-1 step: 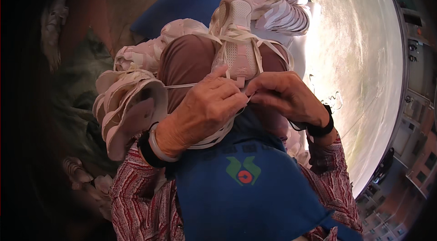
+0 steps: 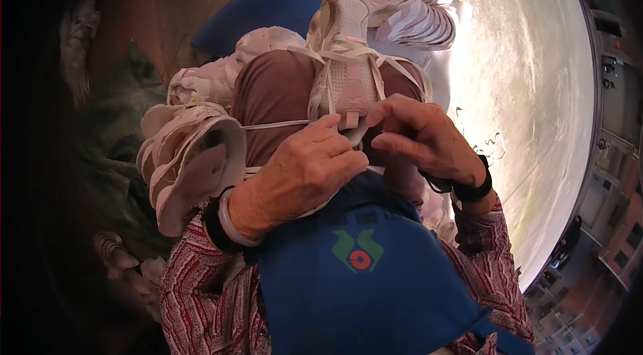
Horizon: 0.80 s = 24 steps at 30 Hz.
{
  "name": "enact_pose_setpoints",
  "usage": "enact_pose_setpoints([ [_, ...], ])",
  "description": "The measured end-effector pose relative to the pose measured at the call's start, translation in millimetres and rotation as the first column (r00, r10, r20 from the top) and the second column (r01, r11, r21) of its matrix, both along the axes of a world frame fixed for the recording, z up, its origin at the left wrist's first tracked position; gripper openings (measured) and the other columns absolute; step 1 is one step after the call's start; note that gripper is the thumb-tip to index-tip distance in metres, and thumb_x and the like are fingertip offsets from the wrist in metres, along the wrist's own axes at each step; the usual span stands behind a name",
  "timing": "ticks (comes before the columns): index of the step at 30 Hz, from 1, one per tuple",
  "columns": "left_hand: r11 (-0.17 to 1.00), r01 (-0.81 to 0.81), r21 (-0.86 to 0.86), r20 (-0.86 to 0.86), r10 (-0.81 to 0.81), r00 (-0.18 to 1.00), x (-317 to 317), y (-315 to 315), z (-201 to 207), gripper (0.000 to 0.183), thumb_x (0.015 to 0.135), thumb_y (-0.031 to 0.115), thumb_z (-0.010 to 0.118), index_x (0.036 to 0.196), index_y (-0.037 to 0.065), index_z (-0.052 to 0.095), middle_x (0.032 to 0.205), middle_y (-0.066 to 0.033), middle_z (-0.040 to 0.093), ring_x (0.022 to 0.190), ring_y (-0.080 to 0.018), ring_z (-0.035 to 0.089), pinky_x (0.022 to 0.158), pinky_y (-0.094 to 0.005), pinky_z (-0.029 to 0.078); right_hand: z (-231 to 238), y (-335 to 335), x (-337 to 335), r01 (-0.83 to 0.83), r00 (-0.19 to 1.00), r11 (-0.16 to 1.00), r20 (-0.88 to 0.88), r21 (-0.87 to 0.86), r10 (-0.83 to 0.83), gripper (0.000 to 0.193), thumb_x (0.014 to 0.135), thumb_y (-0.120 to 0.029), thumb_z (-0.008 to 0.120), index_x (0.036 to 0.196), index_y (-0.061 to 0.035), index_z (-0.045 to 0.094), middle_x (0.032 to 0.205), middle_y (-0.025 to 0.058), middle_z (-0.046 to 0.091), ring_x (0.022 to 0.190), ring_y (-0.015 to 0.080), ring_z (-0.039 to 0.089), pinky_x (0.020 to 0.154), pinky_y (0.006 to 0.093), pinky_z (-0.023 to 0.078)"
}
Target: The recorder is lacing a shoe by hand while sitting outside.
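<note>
A pale pink and cream shoe upper [image 2: 353, 95] with mesh panels lies lengthwise between my knees, its heel tab toward me. Cream shoelaces [image 2: 353, 55] run loosely across it. My left hand [image 2: 300, 166] is at its near end with curled fingers, closed on a thin white shoelace [image 2: 276, 126]; the fingertips' exact grip is partly hidden. To the right of the heel, my right hand [image 2: 429, 139] is held with thumb and forefinger apart. Nothing shows between them.
Nested shoe uppers [image 2: 191, 157] are stacked beside my left thigh, with more pink uppers [image 2: 209, 80] behind them. Beyond my knees at the right sits a fanned stack of pale shoe pieces [image 2: 422, 23]. A blue apron [image 2: 362, 308] covers my lap.
My right hand's thumb and forefinger have parted from their pinch beside the left fingers. My left hand has shifted slightly down, its thumb lowered.
</note>
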State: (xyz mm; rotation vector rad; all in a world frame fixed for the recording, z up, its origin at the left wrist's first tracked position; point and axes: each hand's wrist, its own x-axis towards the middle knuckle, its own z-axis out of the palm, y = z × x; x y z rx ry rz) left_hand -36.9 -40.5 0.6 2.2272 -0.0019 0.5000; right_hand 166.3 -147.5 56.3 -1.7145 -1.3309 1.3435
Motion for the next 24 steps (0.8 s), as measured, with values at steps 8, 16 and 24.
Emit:
enact_pose_setpoints([
  [8,0.629,-0.386,-0.674,-0.441,0.076,0.894,11.4,-2.5,8.8,0.017,0.098,0.011,0.057,0.107,-0.001,0.065,0.079,-0.0037,0.065,0.06,-0.0072,0.056,0.056,-0.0232,0.047,-38.5,12.6,6.2,0.359,0.916,0.902,0.092,0.239,-0.389,0.015,0.084,-0.01,0.071,0.086,0.0002,0.061,0.068,0.0087,0.055,0.062,0.0168,0.053,0.059,0.0294,0.044],
  [16,0.468,-0.518,-0.716,-0.348,0.404,0.846,8.0,23.3,17.8,0.015,0.101,0.013,0.054,0.113,0.005,0.058,0.082,0.0042,0.056,0.06,0.0016,0.045,0.051,-0.0128,0.035,-42.4,25.9,4.0,0.144,0.834,0.868,0.413,0.476,-0.365,0.019,0.088,-0.005,0.066,0.107,-0.003,0.068,0.088,0.0149,0.065,0.079,0.026,0.067,0.067,0.0321,0.051],
  [24,0.712,-0.544,-0.443,-0.256,0.481,0.838,25.5,22.2,-1.1,0.011,0.096,0.007,0.058,0.101,0.001,0.066,0.084,-0.0042,0.063,0.075,-0.0137,0.06,0.072,-0.0268,0.049,-44.0,34.0,-0.3,0.064,0.766,0.869,0.534,0.49,-0.357,0.008,0.087,-0.007,0.066,0.091,-0.0011,0.067,0.084,0.0157,0.057,0.074,0.0323,0.062,0.066,0.0387,0.049],
])
